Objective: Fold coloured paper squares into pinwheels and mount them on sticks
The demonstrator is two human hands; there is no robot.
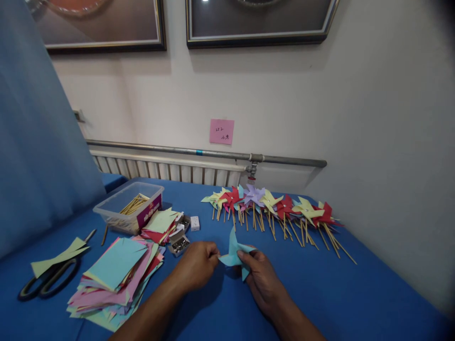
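Table point(320, 303): blue-clothed. Right hand point(261, 279): thumb and fingers clamping pinwheel point(233, 255) near centre; best kept firm, blades uncreased. Left hand point(199, 264): fingers drawn together at its left point, exact grip unclear; light touch advisable. Pinwheel: pale blue paper, pointed blades, above mid-table, short of far edge.

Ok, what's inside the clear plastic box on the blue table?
Thin wooden sticks lie loose in the clear plastic box. Anything beneath the heap, or behind the purple label on the wall, is covered.
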